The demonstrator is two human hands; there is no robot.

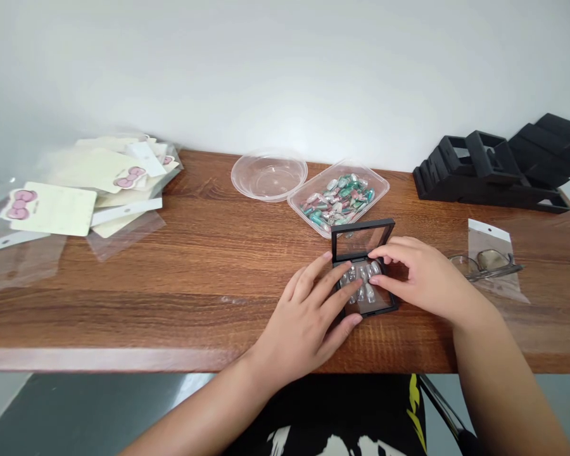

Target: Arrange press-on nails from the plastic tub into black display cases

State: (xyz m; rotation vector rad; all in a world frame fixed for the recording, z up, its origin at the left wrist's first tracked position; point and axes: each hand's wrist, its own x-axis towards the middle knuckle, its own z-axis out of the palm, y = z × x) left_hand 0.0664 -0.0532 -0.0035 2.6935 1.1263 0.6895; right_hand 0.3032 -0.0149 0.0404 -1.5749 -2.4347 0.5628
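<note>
open black case (384, 306) of fake nails (370, 294)
left hand (308, 310), fingers apart, over the nails; right hand (420, 273), thumb and forefinger at one, cannot tell if clamped; case on the table (209, 259) near the tub (308, 189).

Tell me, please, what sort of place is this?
Probably a small indoor workspace for nail accessories. On the wooden desk are an open black case with what look like false nails, a plastic tray of many more, and a pile of printed cards.
</note>
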